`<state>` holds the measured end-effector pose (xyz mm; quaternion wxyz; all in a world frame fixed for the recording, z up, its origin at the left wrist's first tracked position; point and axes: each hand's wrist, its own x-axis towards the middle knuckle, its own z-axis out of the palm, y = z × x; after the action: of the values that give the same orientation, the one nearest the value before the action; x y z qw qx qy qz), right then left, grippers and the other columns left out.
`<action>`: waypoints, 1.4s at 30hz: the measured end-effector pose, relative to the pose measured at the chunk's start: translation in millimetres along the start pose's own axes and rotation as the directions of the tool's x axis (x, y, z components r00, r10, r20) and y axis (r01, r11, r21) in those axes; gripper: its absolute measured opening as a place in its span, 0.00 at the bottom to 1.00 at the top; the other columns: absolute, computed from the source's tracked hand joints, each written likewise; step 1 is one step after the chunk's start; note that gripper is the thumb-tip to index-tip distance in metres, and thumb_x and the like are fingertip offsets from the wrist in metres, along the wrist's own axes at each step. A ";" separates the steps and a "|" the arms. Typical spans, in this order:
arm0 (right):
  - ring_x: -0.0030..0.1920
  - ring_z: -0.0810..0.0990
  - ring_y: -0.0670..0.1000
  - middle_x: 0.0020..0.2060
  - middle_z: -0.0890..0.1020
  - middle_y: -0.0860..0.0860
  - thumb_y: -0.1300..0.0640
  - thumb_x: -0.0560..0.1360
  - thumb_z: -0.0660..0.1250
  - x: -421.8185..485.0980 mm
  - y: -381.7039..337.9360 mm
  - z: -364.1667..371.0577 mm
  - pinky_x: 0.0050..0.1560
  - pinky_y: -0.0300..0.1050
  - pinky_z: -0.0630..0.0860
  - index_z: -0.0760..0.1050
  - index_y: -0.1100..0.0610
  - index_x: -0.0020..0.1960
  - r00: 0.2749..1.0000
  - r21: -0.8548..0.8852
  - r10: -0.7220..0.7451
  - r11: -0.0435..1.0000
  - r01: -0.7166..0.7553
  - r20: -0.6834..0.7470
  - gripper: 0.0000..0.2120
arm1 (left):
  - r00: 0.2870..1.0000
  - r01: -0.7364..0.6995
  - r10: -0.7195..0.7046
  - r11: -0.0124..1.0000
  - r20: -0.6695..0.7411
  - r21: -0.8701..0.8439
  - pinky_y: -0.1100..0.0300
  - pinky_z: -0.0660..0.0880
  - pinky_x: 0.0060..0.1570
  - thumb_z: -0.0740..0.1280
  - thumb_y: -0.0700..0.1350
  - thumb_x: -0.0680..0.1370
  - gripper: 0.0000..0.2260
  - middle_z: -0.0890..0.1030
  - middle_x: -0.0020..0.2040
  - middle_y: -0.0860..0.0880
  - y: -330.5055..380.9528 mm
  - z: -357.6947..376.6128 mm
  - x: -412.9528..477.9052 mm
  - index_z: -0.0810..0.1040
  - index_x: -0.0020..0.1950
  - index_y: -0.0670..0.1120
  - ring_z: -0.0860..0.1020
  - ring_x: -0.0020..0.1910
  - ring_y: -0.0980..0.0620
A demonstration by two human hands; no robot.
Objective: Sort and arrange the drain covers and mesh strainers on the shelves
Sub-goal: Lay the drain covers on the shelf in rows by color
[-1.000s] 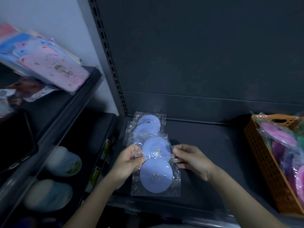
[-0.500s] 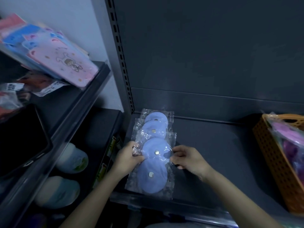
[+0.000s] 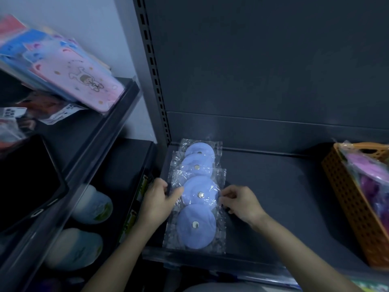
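Several round blue drain covers in clear plastic bags lie in an overlapping row on the dark shelf [image 3: 284, 197], running from the back left corner to the front edge. The nearest cover [image 3: 195, 226] lies at the front; the one behind it [image 3: 200, 193] sits between my hands. My left hand [image 3: 156, 199] pinches the left edge of that cover's bag. My right hand [image 3: 240, 202] pinches its right edge with curled fingers. Two more covers [image 3: 197, 163] lie farther back.
An orange perforated basket [image 3: 349, 203] with bagged pink and purple covers stands at the shelf's right end. The neighbouring rack on the left carries pink and blue packaged goods [image 3: 69, 70] above and pale rounded items [image 3: 92, 205] below. A slotted upright [image 3: 155, 81] separates the two racks.
The front cover has slid down toward the shelf's front edge. Both hands now hold the bag edges of the second cover. The view has shifted left, so the basket sits nearer the right border.
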<state>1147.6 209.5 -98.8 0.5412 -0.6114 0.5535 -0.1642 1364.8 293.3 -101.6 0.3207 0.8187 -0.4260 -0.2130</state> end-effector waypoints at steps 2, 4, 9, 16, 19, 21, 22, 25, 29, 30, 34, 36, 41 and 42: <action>0.31 0.78 0.47 0.31 0.81 0.48 0.59 0.70 0.72 1.1 0.9 1.0 0.35 0.44 0.77 0.79 0.53 0.40 0.997 -0.004 0.001 1.000 -0.002 -0.078 0.03 | 0.999 0.022 -0.025 0.999 -0.047 -0.050 0.63 0.64 0.34 0.69 0.54 0.74 0.15 0.75 0.39 0.54 5.1 0.1 6.2 0.70 0.46 0.44 0.74 0.38 0.52; 0.38 0.80 0.50 0.37 0.82 0.49 0.55 0.70 0.72 2.6 -0.4 1.3 0.41 0.47 0.79 0.77 0.52 0.44 0.989 0.008 0.010 1.000 -0.009 -0.144 0.05 | 0.997 0.066 -0.067 0.996 -0.026 -0.057 0.61 0.65 0.34 0.68 0.54 0.75 0.15 0.75 0.36 0.55 9.4 0.9 12.9 0.71 0.45 0.43 0.75 0.37 0.52; 0.37 0.79 0.47 0.40 0.83 0.50 0.56 0.70 0.72 6.5 -12.9 4.5 0.44 0.47 0.78 0.79 0.54 0.46 0.996 0.087 0.022 0.996 -0.015 -0.086 0.07 | 0.987 0.162 -0.162 0.971 0.016 -0.178 0.62 0.69 0.35 0.74 0.44 0.71 0.13 0.77 0.37 0.52 12.3 2.7 20.5 0.71 0.46 0.43 0.76 0.37 0.53; 0.37 0.77 0.46 0.41 0.83 0.51 0.58 0.71 0.71 12.0 -21.0 6.4 0.46 0.45 0.77 0.80 0.55 0.49 0.996 0.100 0.017 0.995 -0.008 -0.088 0.07 | 0.980 0.198 -0.177 0.929 0.094 -0.313 0.59 0.73 0.42 0.73 0.33 0.68 0.17 0.76 0.41 0.51 9.8 -4.5 24.9 0.70 0.52 0.41 0.76 0.41 0.51; 0.35 0.77 0.47 0.35 0.82 0.48 0.58 0.72 0.69 10.4 -19.1 6.1 0.40 0.42 0.76 0.79 0.54 0.41 0.991 0.007 -0.022 1.000 0.023 -0.129 0.01 | 0.991 0.124 -0.109 0.956 0.071 -0.266 0.59 0.73 0.44 0.75 0.39 0.69 0.16 0.76 0.44 0.53 8.7 -1.2 21.9 0.71 0.51 0.43 0.76 0.41 0.54; 0.31 0.75 0.46 0.30 0.79 0.46 0.60 0.71 0.67 10.0 -16.4 6.2 0.32 0.34 0.71 0.77 0.55 0.36 0.987 -0.091 -0.061 0.995 0.048 -0.147 0.06 | 0.996 0.087 -0.084 0.964 0.023 -0.251 0.64 0.71 0.40 0.74 0.41 0.71 0.13 0.76 0.42 0.53 8.3 2.1 20.3 0.73 0.50 0.44 0.76 0.40 0.54; 0.29 0.74 0.44 0.29 0.79 0.45 0.61 0.71 0.66 9.2 -15.9 6.3 0.29 0.31 0.69 0.77 0.55 0.35 0.987 -0.128 -0.067 0.991 0.048 -0.146 0.07 | 0.997 0.080 -0.083 0.964 0.000 -0.252 0.67 0.70 0.37 0.73 0.41 0.72 0.11 0.76 0.41 0.53 7.9 3.3 19.9 0.73 0.50 0.44 0.76 0.39 0.53; 0.29 0.73 0.43 0.29 0.79 0.46 0.62 0.71 0.65 6.5 -14.1 5.8 0.27 0.29 0.68 0.78 0.59 0.35 0.989 -0.225 -0.081 0.973 0.052 -0.122 0.07 | 0.995 0.090 -0.099 0.970 -0.028 -0.227 0.70 0.68 0.34 0.72 0.43 0.73 0.10 0.77 0.40 0.52 4.5 4.3 20.6 0.72 0.49 0.45 0.76 0.37 0.55; 0.30 0.72 0.46 0.29 0.78 0.48 0.62 0.71 0.64 5.0 -14.4 5.1 0.28 0.31 0.67 0.77 0.61 0.36 0.987 -0.290 -0.118 0.954 0.083 -0.106 0.07 | 0.994 0.085 -0.096 0.979 -0.050 -0.184 0.64 0.68 0.36 0.73 0.46 0.73 0.10 0.77 0.38 0.53 2.4 5.2 19.7 0.74 0.45 0.44 0.75 0.38 0.55; 0.31 0.73 0.47 0.30 0.78 0.47 0.61 0.71 0.65 4.4 -15.3 5.7 0.28 0.31 0.67 0.77 0.60 0.36 0.987 -0.289 -0.125 0.953 0.090 -0.103 0.06 | 0.994 0.086 -0.096 0.981 -0.048 -0.174 0.62 0.68 0.37 0.73 0.46 0.72 0.09 0.78 0.38 0.53 3.0 6.1 19.8 0.75 0.43 0.43 0.76 0.38 0.54; 0.32 0.75 0.46 0.30 0.77 0.44 0.51 0.70 0.71 0.9 -17.9 5.9 0.27 0.30 0.67 0.75 0.55 0.38 0.992 -0.270 -0.095 0.960 0.070 -0.080 0.09 | 0.994 0.099 -0.106 0.980 -0.034 -0.172 0.60 0.68 0.34 0.73 0.44 0.71 0.09 0.79 0.33 0.49 6.6 6.7 19.8 0.77 0.37 0.41 0.74 0.34 0.51; 0.32 0.74 0.44 0.31 0.76 0.45 0.48 0.67 0.74 -3.1 -17.1 3.9 0.27 0.32 0.66 0.73 0.54 0.40 0.998 -0.297 -0.034 0.955 0.019 -0.046 0.13 | 0.994 0.095 -0.103 0.978 -0.035 -0.184 0.60 0.68 0.35 0.73 0.43 0.72 0.09 0.80 0.35 0.46 6.5 5.5 19.2 0.78 0.38 0.38 0.74 0.35 0.51; 0.28 0.74 0.47 0.26 0.78 0.49 0.64 0.67 0.72 -16.6 -19.8 0.6 0.34 0.44 0.73 0.75 0.56 0.34 0.993 -0.207 -0.012 0.978 0.035 0.114 0.07 | 0.998 0.044 -0.053 0.982 -0.043 -0.184 0.64 0.68 0.33 0.73 0.41 0.72 0.08 0.79 0.33 0.47 3.3 2.0 16.5 0.77 0.36 0.40 0.73 0.32 0.53; 0.27 0.73 0.45 0.25 0.77 0.47 0.65 0.67 0.71 -18.8 -22.6 -0.3 0.33 0.42 0.72 0.75 0.55 0.33 0.989 -0.204 -0.050 0.976 0.078 0.140 0.09 | 0.998 0.042 -0.050 0.980 -0.035 -0.193 0.61 0.68 0.34 0.73 0.41 0.72 0.09 0.79 0.32 0.48 3.2 1.5 16.2 0.76 0.34 0.42 0.72 0.32 0.54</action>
<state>1152.4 220.9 -72.1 0.5042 -0.6921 0.5101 -0.0812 1370.9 277.8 -101.6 0.4019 0.7976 -0.3777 -0.2442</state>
